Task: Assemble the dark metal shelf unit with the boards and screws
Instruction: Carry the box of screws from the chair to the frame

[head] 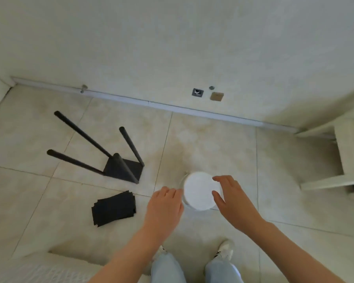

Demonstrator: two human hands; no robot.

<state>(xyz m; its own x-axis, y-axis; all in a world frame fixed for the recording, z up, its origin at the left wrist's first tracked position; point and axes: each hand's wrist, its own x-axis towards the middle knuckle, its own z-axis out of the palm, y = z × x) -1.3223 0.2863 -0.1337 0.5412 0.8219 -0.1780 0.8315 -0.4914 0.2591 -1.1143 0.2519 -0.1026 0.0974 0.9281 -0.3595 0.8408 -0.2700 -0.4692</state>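
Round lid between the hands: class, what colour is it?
The lid is plain white; the head view shows it best.

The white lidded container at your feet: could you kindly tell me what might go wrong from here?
1. The left hand and right hand meet the white container at its rim; a lid popping off could spill its unseen contents over the tiled floor.
2. The dark metal frame stands legs-up on the left; leaning that way might catch a leg.
3. The black boards lie stacked nearby and could be stepped on.
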